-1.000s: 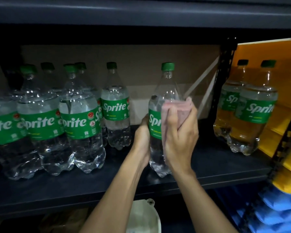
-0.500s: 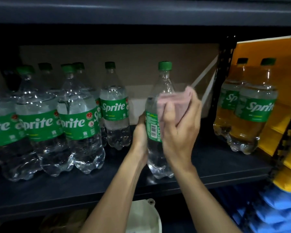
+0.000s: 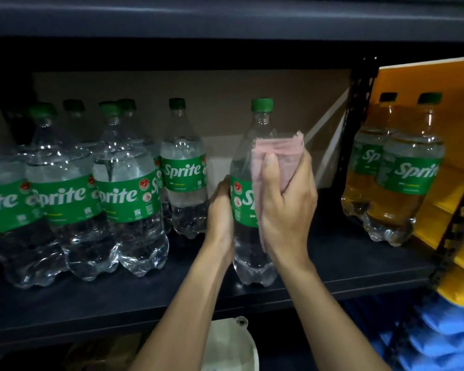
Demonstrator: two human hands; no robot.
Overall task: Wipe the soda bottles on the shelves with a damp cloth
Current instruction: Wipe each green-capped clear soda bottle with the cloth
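Two hands work one clear plastic Sprite bottle with a green cap and label (image 3: 249, 261), which stands upright near the front edge of the dark metal shelf (image 3: 338, 261), set apart from the cluster of matching bottles (image 3: 129, 199) on its left and the pair of bottles (image 3: 407, 183) at the right. The left hand (image 3: 220, 210) curls round the bottle's left side at label height, apparently to steady it against tipping. The right hand (image 3: 287, 207) grips a folded pink cloth (image 3: 279, 149) and presses it on the bottle's right shoulder and label, so the wiping push meets a braced surface.
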